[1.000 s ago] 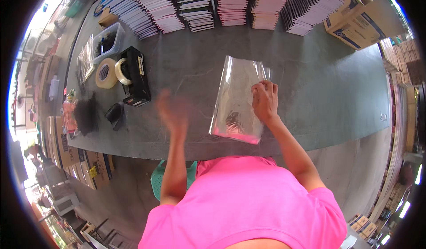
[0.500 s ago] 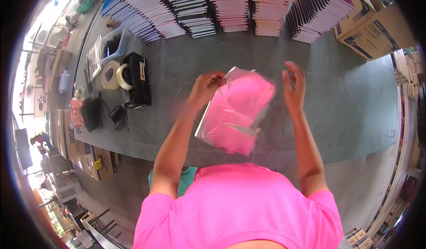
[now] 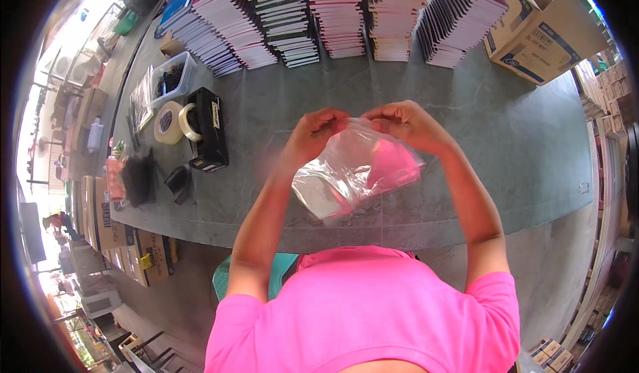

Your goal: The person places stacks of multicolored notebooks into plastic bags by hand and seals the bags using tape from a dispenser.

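Observation:
A clear plastic bag (image 3: 356,167) hangs in front of me above the grey table, crinkled and shiny, with pink showing through or reflected in it. My left hand (image 3: 318,133) pinches its upper edge at the left. Close beside it, my right hand (image 3: 407,125) grips the same edge with fingers pressed together. Only a small gap parts the two hands. The bag's lower end slants toward my body and touches neither arm. Whether anything is inside the bag I cannot tell.
Stacks of spiral-bound notebooks (image 3: 336,20) line the table's far side. An open cardboard box (image 3: 542,50) stands far right. At left are a tape dispenser (image 3: 212,133), a tape roll (image 3: 168,123), a clear plastic bin (image 3: 188,73) and black mesh material (image 3: 139,180).
My right hand has come in from the right and taken hold of the bag's upper edge beside my left hand. The bag has swung and spread wider.

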